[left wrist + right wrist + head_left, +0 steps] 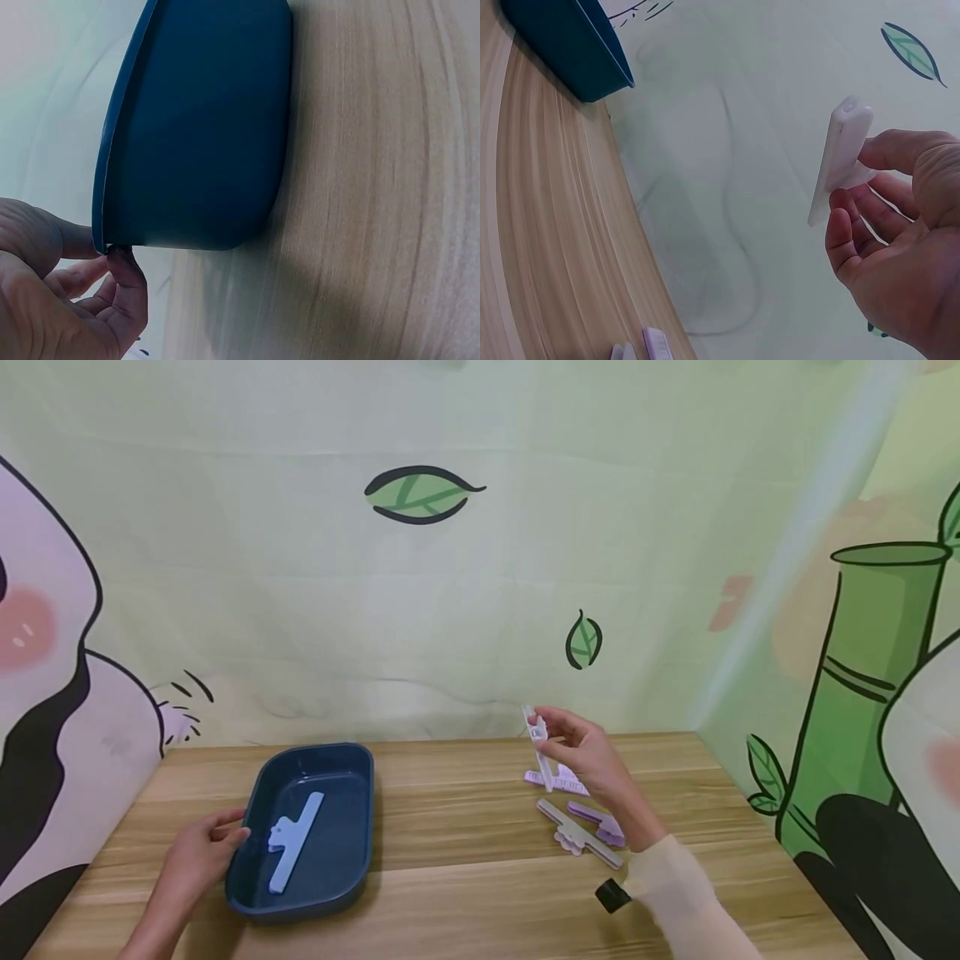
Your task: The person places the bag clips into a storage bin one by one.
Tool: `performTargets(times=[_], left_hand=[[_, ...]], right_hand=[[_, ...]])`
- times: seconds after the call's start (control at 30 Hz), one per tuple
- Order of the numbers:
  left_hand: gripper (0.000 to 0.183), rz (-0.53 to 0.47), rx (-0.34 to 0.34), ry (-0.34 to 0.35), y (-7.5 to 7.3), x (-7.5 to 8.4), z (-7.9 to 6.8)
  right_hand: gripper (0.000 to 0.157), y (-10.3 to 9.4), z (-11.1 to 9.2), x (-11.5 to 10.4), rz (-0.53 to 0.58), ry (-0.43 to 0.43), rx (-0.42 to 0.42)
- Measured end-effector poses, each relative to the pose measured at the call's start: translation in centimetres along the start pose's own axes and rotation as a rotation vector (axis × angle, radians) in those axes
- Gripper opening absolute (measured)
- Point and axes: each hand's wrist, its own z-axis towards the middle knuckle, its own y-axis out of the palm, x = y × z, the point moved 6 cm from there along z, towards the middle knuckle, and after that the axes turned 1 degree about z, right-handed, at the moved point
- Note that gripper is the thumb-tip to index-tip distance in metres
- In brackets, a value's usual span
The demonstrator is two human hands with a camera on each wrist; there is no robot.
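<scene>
Hands in pinches: left (197, 858), tray (341, 827); right (594, 756), white clip (537, 735), long axis steep, top leftward.

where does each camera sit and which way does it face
Head: on the head, facing forward and down over the wooden table; left hand and right hand show.
Left wrist: on that wrist, facing the blue tub; left hand gripping it.
Right wrist: on that wrist, facing the white bag clip and leaf-print backdrop; right hand shows.
Head and right wrist share the clip.
</scene>
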Motion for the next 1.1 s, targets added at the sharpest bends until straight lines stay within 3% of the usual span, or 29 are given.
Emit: performTargets(times=[0.2,0.43,0.7,1.1], left_hand=[[0.042,0.005,0.025,0.040,-0.2,0.2,-0.1],[0.042,0.006,0.030,0.037,-0.1,0.2,-0.1],[0.042,0.010,0.035,0.039,-0.2,0.0,0.1],[0.042,0.005,0.037,0.044,-0.1,-0.2,0.1]], right_hand=[[0.046,1.6,0.4,-0.3,0.012,-0.009,-0.027],[0.048,3.6,0.8,-0.3,-0.004,0.024,-0.060],[0.048,6.5,1.7,-0.5,-0.013,-0.046,-0.117],[0.048,11.2,2.6,-1.4,0.027,-0.052,-0.166]])
